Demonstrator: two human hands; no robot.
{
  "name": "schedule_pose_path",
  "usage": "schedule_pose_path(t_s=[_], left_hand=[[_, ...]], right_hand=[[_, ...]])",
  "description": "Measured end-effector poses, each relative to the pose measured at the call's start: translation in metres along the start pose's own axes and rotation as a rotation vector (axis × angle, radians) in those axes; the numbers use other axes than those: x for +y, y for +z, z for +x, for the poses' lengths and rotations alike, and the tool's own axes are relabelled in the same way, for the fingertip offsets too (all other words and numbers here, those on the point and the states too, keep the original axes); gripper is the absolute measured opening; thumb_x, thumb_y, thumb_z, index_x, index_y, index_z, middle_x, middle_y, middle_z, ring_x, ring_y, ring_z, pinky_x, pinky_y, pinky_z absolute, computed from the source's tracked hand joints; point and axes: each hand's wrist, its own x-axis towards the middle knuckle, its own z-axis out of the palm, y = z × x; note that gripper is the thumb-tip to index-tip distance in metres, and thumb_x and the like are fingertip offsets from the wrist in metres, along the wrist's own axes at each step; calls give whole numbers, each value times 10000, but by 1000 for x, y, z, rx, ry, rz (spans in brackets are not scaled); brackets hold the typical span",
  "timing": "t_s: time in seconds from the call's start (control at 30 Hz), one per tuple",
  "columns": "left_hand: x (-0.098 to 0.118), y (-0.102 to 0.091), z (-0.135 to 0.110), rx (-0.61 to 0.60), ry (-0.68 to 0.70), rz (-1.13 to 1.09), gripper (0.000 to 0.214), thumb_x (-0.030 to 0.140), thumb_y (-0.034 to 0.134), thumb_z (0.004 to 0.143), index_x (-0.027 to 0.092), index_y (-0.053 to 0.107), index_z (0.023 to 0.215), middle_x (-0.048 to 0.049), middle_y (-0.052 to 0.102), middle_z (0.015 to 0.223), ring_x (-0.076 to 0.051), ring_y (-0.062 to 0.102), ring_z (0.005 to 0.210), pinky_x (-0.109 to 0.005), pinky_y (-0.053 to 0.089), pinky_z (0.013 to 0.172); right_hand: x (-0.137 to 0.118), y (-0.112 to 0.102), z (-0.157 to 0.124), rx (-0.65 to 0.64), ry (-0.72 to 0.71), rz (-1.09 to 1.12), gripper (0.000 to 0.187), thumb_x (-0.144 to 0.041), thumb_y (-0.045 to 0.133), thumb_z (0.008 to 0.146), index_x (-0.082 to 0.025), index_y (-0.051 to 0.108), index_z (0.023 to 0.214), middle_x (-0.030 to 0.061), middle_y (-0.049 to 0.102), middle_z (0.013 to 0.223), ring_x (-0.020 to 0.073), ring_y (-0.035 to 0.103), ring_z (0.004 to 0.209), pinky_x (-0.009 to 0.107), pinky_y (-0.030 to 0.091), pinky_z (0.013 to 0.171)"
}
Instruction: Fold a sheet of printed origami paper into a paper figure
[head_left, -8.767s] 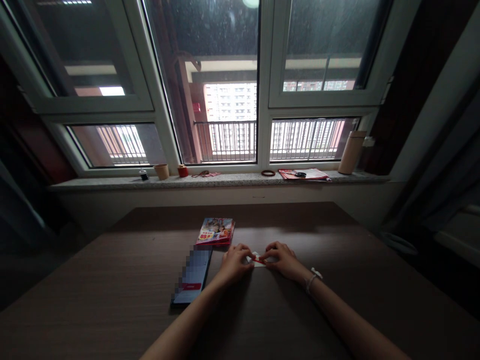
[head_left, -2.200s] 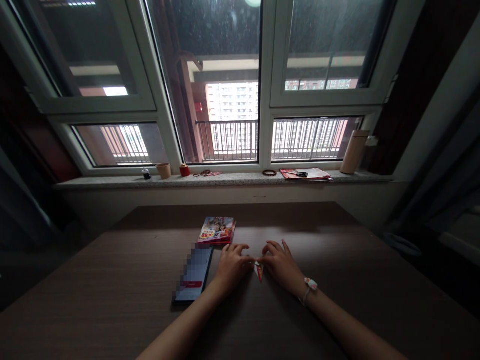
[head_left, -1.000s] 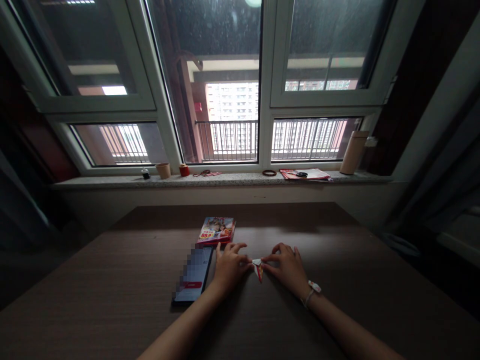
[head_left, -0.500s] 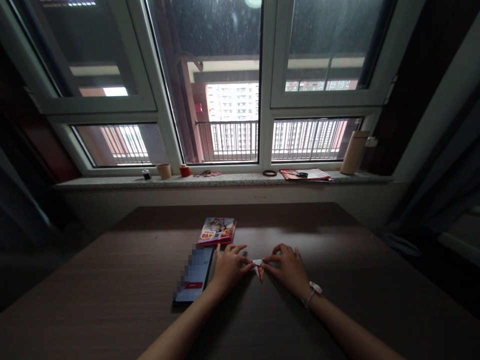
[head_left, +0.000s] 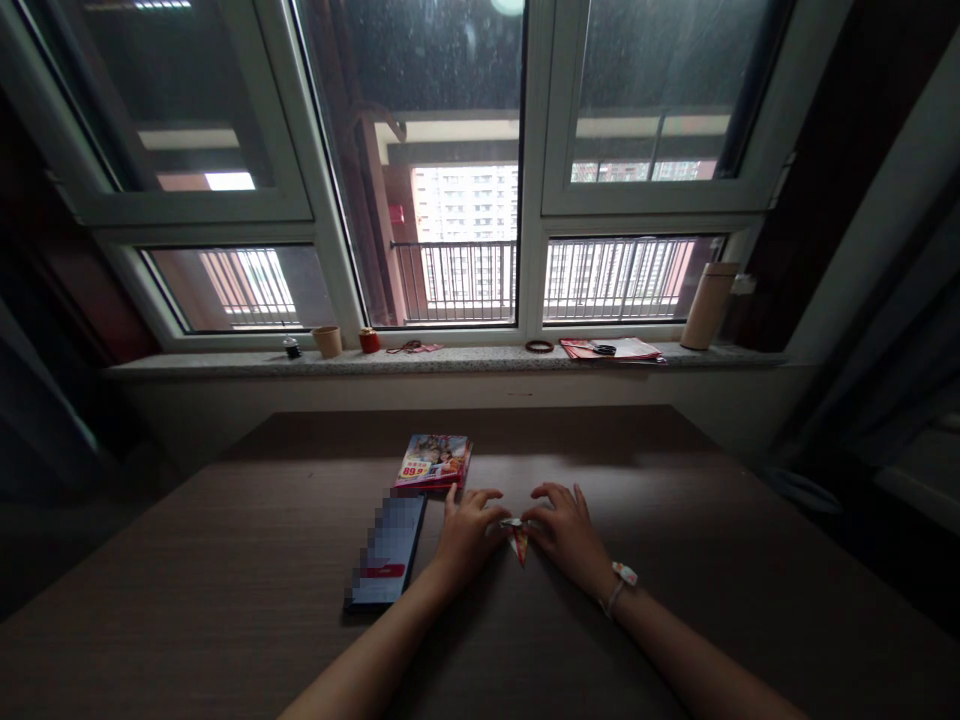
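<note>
One folded paper [head_left: 519, 546] lies on the table [head_left: 225, 560] between our two hands, left hand [head_left: 466, 535] and right hand [head_left: 568, 530] each pinching an upper corner. We crease best by pressing both sides evenly. Near our left lie one smartphone [head_left: 391, 550] and one leaflet stack [head_left: 435, 460], its leaflets uncountable

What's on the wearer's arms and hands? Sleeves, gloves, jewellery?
No gloves on the left hand or right hand. Left arm and right arm show no sleeves. Right wrist: thin pale bracelet with a chunkier whitish top. Left: nothing visible.
</note>
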Motion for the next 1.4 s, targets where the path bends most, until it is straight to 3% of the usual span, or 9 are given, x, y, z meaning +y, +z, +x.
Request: schedule_pose_path(t_s=[0.2, 0.47, 0.77, 1.4], left_hand=[[1, 1, 0, -5, 11, 32, 108, 324, 670, 834, 358, 733, 914, -4, 631, 1241, -245, 545, 1165, -649, 158, 1094], [6, -5, 2, 1, 99, 162, 108, 302, 668, 840, 366, 731, 900, 13, 621, 1282, -252, 562, 1134, -680, 93, 1087], [10, -10, -2, 7, -13, 140, 88, 360, 667, 830, 358, 744, 873, -6, 602, 1306, -271, 557, 1147, -653, 144, 1090], [21, -13, -6, 66, -88, 168, 52, 334, 702, 802, 342, 752, 815, 6, 637, 1258, -296, 544, 1125, -693, 114, 1074]], right_hand=[[1, 4, -2, -16, -61, -40, 227, -300, 555, 906, -402, 684, 1062, 19, 575, 1218, 235, 403, 1283, 584, 102, 1134], [-4, -1, 1, -39, -88, -149, 210, -300, 563, 897, -377, 698, 1038, 30, 583, 1190, 242, 375, 1304, 562, 69, 1146], [-5, -4, 0, -6, 57, -113, 156, -427, 635, 842, -419, 718, 974, 31, 569, 1058, 224, 485, 1120, 560, 168, 1106], [-11, -5, -4, 80, 117, -168, 161, -465, 673, 802, -369, 747, 908, 46, 568, 1018, 252, 469, 1114, 577, 106, 1112]])
